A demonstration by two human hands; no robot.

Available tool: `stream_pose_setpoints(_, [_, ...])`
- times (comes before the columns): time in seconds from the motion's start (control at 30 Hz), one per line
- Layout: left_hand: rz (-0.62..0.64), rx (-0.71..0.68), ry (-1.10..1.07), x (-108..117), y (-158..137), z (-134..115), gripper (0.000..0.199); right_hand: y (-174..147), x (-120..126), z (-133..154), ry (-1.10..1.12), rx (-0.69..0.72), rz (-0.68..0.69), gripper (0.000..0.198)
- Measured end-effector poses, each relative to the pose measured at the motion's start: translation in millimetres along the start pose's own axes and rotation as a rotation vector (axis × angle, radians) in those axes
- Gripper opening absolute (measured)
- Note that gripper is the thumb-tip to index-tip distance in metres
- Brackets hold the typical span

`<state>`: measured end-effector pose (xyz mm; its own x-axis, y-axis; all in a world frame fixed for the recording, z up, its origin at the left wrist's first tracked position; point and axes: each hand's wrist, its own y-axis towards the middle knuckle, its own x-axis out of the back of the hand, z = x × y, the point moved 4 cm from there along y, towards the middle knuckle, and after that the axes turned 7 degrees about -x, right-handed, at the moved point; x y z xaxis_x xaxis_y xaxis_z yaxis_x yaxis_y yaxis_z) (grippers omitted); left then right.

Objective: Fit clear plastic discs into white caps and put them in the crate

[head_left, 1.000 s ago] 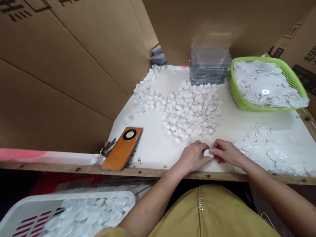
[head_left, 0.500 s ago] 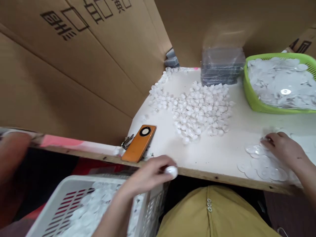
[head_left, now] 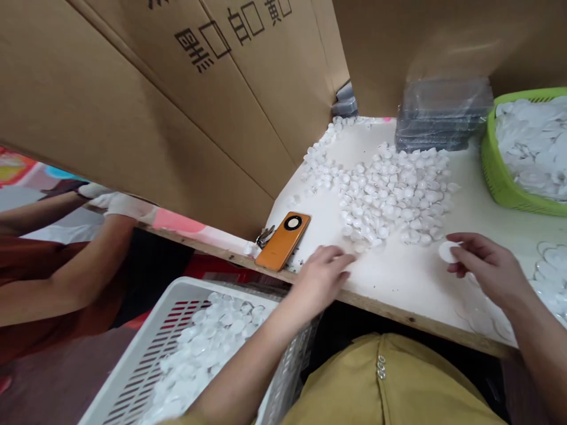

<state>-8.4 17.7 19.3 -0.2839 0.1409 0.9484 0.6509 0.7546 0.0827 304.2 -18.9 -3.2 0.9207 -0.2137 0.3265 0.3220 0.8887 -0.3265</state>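
My right hand (head_left: 491,268) pinches a thin white disc (head_left: 448,252) between thumb and fingers, just above the table. Beside the front edge of a pile of small white cap-like pieces (head_left: 394,192), my left hand (head_left: 324,276) hovers low with its fingers bent and apart, nothing visible in them. Under and beyond the right wrist lie flat clear-white discs (head_left: 482,316), with more discs (head_left: 553,271) at the right. A white slatted basket (head_left: 177,289) below the table edge holds many white pieces, partly hidden by my left forearm.
An orange phone (head_left: 283,242) and keys (head_left: 264,237) lie near the table's front edge. Tall cardboard (head_left: 212,118) walls the left side. Wrapped grey packs (head_left: 443,118) and a green basket (head_left: 489,159) of discs stand behind. At far left, a co-worker's gloved hand (head_left: 126,205) shows.
The white cap-like piece held in my left hand is gone from it, and that hand has moved to the pile. My right hand has lifted a disc from the table. The view has swung left.
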Motion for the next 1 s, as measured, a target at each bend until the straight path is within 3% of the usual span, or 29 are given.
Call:
stream_pose_setpoints(0.1, [0.071, -0.204, 0.160, -25, 63, -39, 0.029, -6, -26, -6, 0.104, -0.048, 0.143, 0.052])
stream_pose_setpoints(0.23, [0.163, -0.293, 0.256, -41, 93, -40, 0.020, -4, -35, -25, 0.202, -0.131, 0.179, 0.049])
stream_pose_setpoints(0.33, [0.127, -0.295, 0.023, -45, 92, -37, 0.018, 2, -36, -32, 0.288, -0.143, 0.180, 0.047])
stream_pose_setpoints(0.47, [0.114, -0.212, -0.358, -64, 85, -52, 0.025, 7, -36, -31, 0.401, -0.107, 0.199, 0.041])
stream_pose_setpoints(0.67, [0.039, -0.163, -0.318, -87, 83, -61, 0.028, -1, -42, -33, 0.279, -0.143, 0.272, 0.036])
stream_pose_setpoints(1.0, [0.065, -0.207, -0.389, -92, 88, -57, 0.030, 4, -63, -24, -0.070, -0.290, 0.319, 0.029])
